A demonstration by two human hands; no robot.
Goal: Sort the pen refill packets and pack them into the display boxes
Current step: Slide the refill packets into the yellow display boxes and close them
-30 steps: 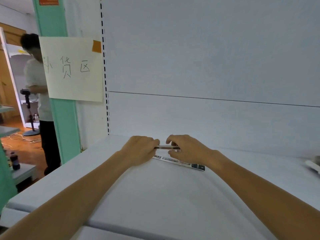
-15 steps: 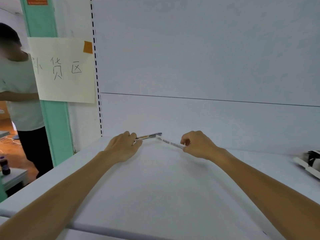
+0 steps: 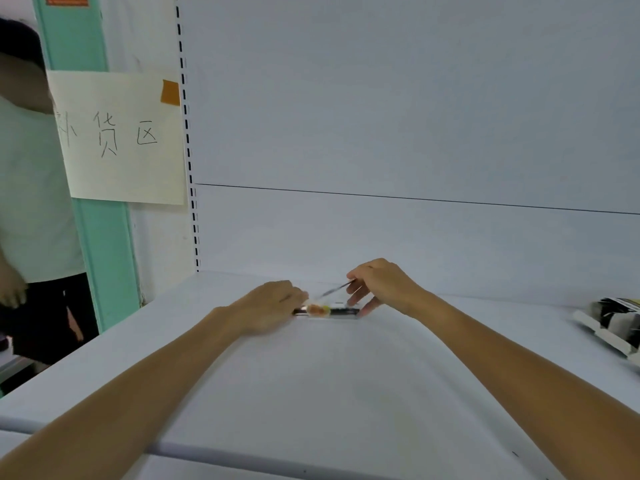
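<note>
A pen refill packet [image 3: 327, 310] with an orange and yellow print lies flat on the white shelf [image 3: 311, 382] between my hands. My left hand [image 3: 272, 304] is curled at its left end and seems to grip it; motion blur hides the fingertips. My right hand [image 3: 382, 285] pinches a second, thin refill packet [image 3: 334, 291] between thumb and forefinger, slanting down toward the left hand. Its lower fingers reach down to the right end of the flat packet. A black and white display box [image 3: 609, 323] lies at the shelf's right edge.
The white back panel [image 3: 398, 133] rises right behind my hands. A paper sign [image 3: 121, 136] hangs on a teal post [image 3: 104, 258] at the left. A person in a pale shirt [image 3: 31, 188] stands beyond the shelf's left side.
My hands have come back together from being spread apart. One packet now lies flat on the shelf, while the right hand's packet is raised above it. The view swung slightly right.
</note>
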